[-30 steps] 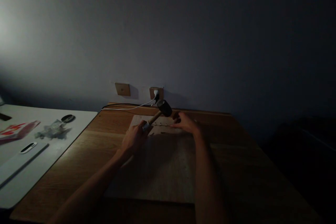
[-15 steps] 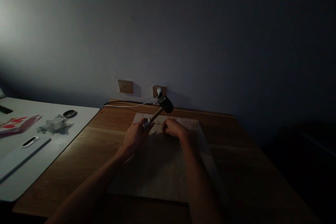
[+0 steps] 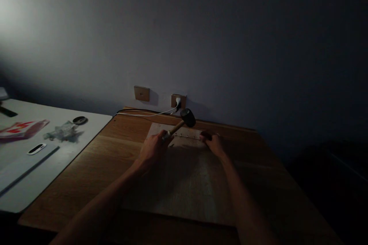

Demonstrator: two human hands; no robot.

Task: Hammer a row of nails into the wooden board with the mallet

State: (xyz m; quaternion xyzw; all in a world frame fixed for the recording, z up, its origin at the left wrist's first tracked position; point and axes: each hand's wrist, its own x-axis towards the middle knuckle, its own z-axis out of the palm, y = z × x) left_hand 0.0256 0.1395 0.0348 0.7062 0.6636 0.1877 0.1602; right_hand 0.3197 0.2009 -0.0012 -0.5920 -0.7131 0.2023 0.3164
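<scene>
My left hand is closed round the wooden handle of a mallet, whose black head hangs just above the far edge of a pale wooden board. A row of small nails stands along that far edge. My right hand rests on the board at the right end of the nail row, fingers curled together; whatever they pinch is too small and dark to make out.
The board lies on a brown wooden table. A white table on the left carries a red-and-white packet, a crumpled clear bag and small dark items. A white cable runs to a wall socket.
My right hand has moved right along the nail row, from beside the mallet handle to the row's right end. The mallet head has dipped slightly toward the board.
</scene>
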